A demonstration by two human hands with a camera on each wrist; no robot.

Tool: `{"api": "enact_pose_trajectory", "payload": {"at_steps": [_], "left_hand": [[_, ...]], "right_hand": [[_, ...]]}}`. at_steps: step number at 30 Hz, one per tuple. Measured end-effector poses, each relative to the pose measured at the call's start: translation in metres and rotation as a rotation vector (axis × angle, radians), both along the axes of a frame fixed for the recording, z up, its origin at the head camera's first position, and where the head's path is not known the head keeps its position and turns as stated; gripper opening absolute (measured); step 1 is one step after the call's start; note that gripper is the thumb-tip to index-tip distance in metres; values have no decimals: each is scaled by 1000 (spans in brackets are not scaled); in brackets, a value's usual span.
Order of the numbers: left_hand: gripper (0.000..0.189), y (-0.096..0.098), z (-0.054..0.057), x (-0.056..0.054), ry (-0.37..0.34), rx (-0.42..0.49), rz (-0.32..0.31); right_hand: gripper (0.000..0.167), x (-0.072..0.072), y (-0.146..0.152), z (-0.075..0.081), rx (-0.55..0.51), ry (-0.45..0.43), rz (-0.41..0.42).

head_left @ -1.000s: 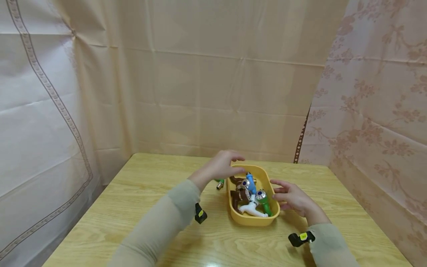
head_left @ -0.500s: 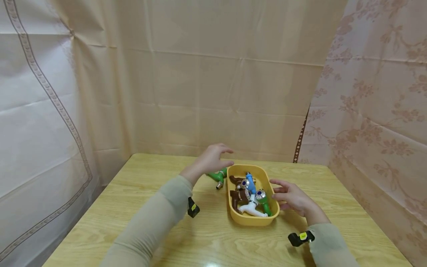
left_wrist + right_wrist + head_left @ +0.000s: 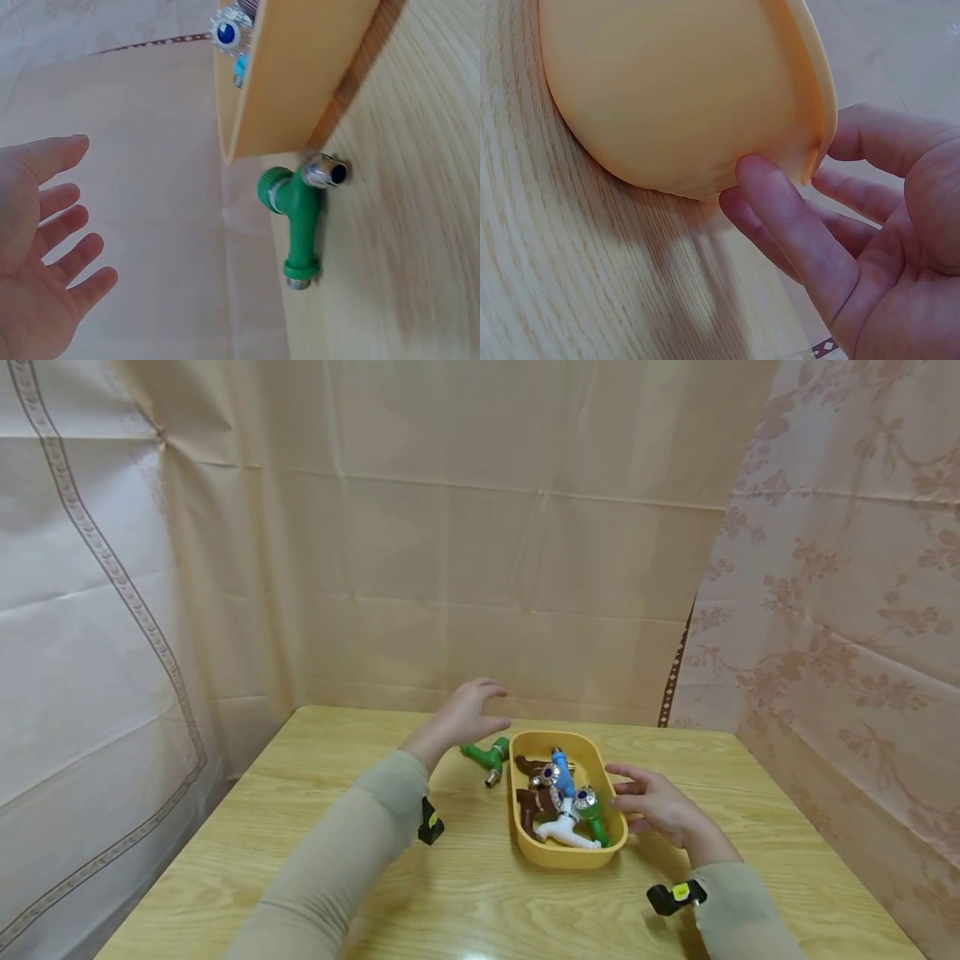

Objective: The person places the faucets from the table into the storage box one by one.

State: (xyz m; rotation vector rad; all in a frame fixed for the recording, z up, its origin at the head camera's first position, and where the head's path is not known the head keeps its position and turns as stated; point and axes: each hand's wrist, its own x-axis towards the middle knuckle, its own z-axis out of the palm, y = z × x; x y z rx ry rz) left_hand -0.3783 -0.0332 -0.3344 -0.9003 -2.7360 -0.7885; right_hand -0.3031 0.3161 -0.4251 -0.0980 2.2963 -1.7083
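Observation:
A yellow plastic tray [image 3: 570, 858] stands on the table holding several taps. Among them are a blue tap [image 3: 564, 779], a white tap [image 3: 564, 832], a green tap [image 3: 596, 827] and brown taps [image 3: 528, 810], some partly covered by others. Outside the tray's left side lies another green tap [image 3: 480, 758], its metal outlet visible in the left wrist view. Above that tap my left hand [image 3: 459, 718] is raised, fingers spread and holding nothing. My right hand [image 3: 877, 232] is at the tray's right side, loosely bent fingers touching the outer wall, without gripping it.
The wooden table [image 3: 360, 877] extends around the tray on all sides. Beige cloth [image 3: 487, 543] hangs behind its far edge, with a patterned cloth [image 3: 862, 610] on the right and a whitish cloth [image 3: 90, 652] on the left. A black wrist mount [image 3: 671, 897] sits on the right sleeve.
My left hand has moved left and slightly away, from over the tray's edge to above the loose green tap, uncovering that tap. The right hand and tray stay in place.

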Motion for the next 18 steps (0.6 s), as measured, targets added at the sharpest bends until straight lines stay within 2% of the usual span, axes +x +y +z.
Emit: {"api": "enact_pose_trajectory", "payload": {"at_steps": [8, 18], "left_hand": [[59, -9, -18, -11, -48, -8, 64], [60, -17, -40, -18, -115, -20, 122]], "right_hand": [[72, 0, -1, 1, 1, 0, -8], [71, 0, -1, 2, 8, 3, -12]]}}
